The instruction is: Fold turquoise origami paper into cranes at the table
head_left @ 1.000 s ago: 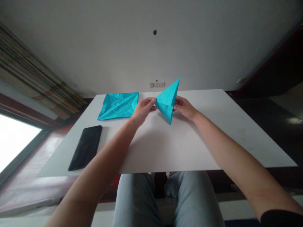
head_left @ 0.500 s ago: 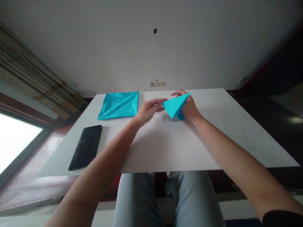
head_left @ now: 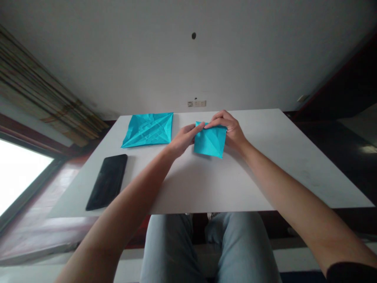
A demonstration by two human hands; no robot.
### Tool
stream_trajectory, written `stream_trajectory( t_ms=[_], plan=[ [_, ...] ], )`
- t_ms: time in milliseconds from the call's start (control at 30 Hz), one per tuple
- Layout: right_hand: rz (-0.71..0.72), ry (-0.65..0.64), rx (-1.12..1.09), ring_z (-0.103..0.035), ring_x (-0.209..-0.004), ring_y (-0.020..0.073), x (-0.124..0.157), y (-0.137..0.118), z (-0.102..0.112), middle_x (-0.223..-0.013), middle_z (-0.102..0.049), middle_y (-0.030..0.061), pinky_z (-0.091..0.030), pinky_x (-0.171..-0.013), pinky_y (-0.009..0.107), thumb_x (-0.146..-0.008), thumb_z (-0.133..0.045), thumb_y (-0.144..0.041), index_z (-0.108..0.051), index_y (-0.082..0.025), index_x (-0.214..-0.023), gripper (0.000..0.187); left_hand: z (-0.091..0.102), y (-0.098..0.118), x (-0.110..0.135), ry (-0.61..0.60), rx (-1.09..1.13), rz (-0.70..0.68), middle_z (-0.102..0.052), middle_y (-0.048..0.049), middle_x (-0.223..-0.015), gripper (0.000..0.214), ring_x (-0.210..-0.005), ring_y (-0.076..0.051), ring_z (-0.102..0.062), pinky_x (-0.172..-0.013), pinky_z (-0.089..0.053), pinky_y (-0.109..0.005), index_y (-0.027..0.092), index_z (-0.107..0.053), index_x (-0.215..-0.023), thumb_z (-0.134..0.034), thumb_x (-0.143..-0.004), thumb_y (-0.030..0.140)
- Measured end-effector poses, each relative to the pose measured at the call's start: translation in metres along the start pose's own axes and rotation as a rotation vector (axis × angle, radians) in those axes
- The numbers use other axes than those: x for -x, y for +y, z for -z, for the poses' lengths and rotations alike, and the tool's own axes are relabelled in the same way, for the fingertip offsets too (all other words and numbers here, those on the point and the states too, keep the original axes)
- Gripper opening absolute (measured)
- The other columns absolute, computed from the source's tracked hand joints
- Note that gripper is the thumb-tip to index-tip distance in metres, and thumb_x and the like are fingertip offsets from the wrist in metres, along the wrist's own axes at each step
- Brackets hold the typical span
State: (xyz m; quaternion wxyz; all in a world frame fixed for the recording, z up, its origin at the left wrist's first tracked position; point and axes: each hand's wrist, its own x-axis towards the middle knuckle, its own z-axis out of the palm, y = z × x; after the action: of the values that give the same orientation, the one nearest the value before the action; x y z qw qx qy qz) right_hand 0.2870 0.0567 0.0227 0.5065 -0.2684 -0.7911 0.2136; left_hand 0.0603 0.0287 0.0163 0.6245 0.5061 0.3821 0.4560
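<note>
A folded square of turquoise origami paper (head_left: 209, 142) is held between both hands, tilted a little above the table. My left hand (head_left: 186, 137) grips its left upper edge, thumb on the front and the other fingers partly hidden behind. My right hand (head_left: 231, 129) pinches the top edge and right upper corner, with its fingertips close to the left thumb. Light creases run across the front face of the folded paper. Its back is out of sight.
A larger creased turquoise sheet (head_left: 149, 130) lies at the back left of the white table (head_left: 206, 192). A black phone (head_left: 107, 181) rests near the table's left front edge. Beyond the table stands a wall with power sockets (head_left: 196, 103).
The folded paper has turned from a pointed, angled shape to a square face towards me, slightly lower and further left. My right hand has moved its fingers onto the top edge.
</note>
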Motion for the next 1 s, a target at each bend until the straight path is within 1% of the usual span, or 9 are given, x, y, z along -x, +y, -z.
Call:
stream_trajectory(
  t_ms=[67,233,367,533,633,700,767,833,1000],
  plan=[
    [-0.045,0.017,-0.035,-0.074,-0.106,0.0277,0.000,0.002,-0.001,-0.111,-0.077,0.0052,-0.062,-0.098,0.045,-0.097,-0.083,-0.045,-0.088,-0.031,-0.105,0.017,0.001,-0.001,-0.001,-0.001,-0.020,-0.022,-0.078,-0.0050,-0.092,0.064,-0.082,-0.015,-0.070,-0.076,-0.055,-0.025,0.015,-0.080,-0.105,-0.099,-0.085,0.072],
    [-0.347,0.001,-0.204,-0.075,-0.103,0.0275,-0.003,0.006,0.004,-0.124,-0.081,0.0061,-0.063,-0.078,0.038,-0.088,-0.087,-0.069,-0.077,-0.033,-0.134,0.060,0.010,-0.002,-0.009,0.170,-0.085,-0.157,-0.082,-0.0063,-0.100,0.050,-0.090,-0.019,-0.073,-0.081,-0.058,-0.028,0.019,-0.079,-0.101,-0.095,-0.091,0.066],
    [-0.582,-0.096,-0.421,-0.078,-0.096,0.0285,-0.006,0.006,0.006,-0.114,-0.082,0.0081,-0.064,-0.065,0.036,-0.088,-0.074,-0.093,-0.078,-0.029,-0.130,0.077,0.012,0.000,-0.010,0.294,-0.321,-0.313,-0.083,-0.0060,-0.103,0.039,-0.102,-0.022,-0.076,-0.088,-0.059,-0.030,0.022,-0.077,-0.099,-0.088,-0.098,0.060],
    [-0.638,-0.158,-0.384,-0.075,-0.083,0.0245,-0.003,0.019,-0.002,-0.093,-0.082,0.0044,-0.065,-0.068,0.037,-0.068,-0.104,-0.080,-0.078,-0.026,-0.109,0.073,0.013,-0.004,-0.008,0.280,-0.476,-0.339,-0.083,-0.0065,-0.104,0.031,-0.097,-0.022,-0.075,-0.083,-0.058,-0.032,0.023,-0.076,-0.107,-0.082,-0.103,0.052],
    [-0.613,-0.147,-0.311,-0.072,-0.080,0.0230,0.000,0.032,-0.001,-0.087,-0.079,0.0041,-0.063,-0.073,0.039,-0.073,-0.103,-0.075,-0.076,-0.025,-0.100,0.063,0.022,-0.008,-0.009,0.350,-0.628,-0.326,-0.078,-0.0042,-0.098,0.033,-0.084,-0.020,-0.069,-0.081,-0.054,-0.033,0.024,-0.076,-0.118,-0.087,-0.098,0.048],
    [-0.563,-0.157,-0.187,-0.069,-0.076,0.0218,0.002,0.040,0.003,-0.081,-0.076,0.0022,-0.059,-0.075,0.038,-0.079,-0.100,-0.069,-0.075,-0.025,-0.100,0.054,0.027,-0.009,-0.009,0.370,-0.779,-0.338,-0.078,-0.0058,-0.109,0.045,-0.086,-0.021,-0.068,-0.088,-0.056,-0.036,0.024,-0.075,-0.128,-0.094,-0.091,0.041],
    [-0.519,-0.204,-0.015,-0.065,-0.073,0.0213,0.005,0.044,0.007,-0.077,-0.073,0.0000,-0.055,-0.075,0.038,-0.085,-0.097,-0.058,-0.076,-0.026,-0.105,0.043,0.028,-0.009,-0.006,0.326,-0.941,-0.364,-0.076,-0.0118,-0.131,0.054,-0.102,-0.025,-0.072,-0.102,-0.057,-0.042,0.023,-0.074,-0.135,-0.095,-0.087,0.037],
    [-0.458,-0.257,0.153,-0.063,-0.075,0.0222,0.006,0.047,0.012,-0.081,-0.071,0.0003,-0.052,-0.077,0.038,-0.086,-0.095,-0.045,-0.079,-0.025,-0.110,0.034,0.022,-0.008,-0.002,0.218,-1.078,-0.368,-0.073,-0.0162,-0.146,0.051,-0.127,-0.034,-0.073,-0.119,-0.052,-0.052,0.022,-0.076,-0.140,-0.088,-0.094,0.041],
    [-0.222,-0.347,0.325,-0.065,-0.094,0.0276,0.005,0.048,0.017,-0.104,-0.071,0.0072,-0.052,-0.092,0.042,-0.089,-0.087,-0.032,-0.090,-0.026,-0.114,0.025,0.003,-0.013,0.007,-0.146,-1.262,-0.240,-0.058,-0.0216,-0.179,0.069,-0.171,-0.046,-0.048,-0.143,-0.025,-0.065,0.022,-0.064,-0.169,-0.069,-0.109,0.055]
  ],
)
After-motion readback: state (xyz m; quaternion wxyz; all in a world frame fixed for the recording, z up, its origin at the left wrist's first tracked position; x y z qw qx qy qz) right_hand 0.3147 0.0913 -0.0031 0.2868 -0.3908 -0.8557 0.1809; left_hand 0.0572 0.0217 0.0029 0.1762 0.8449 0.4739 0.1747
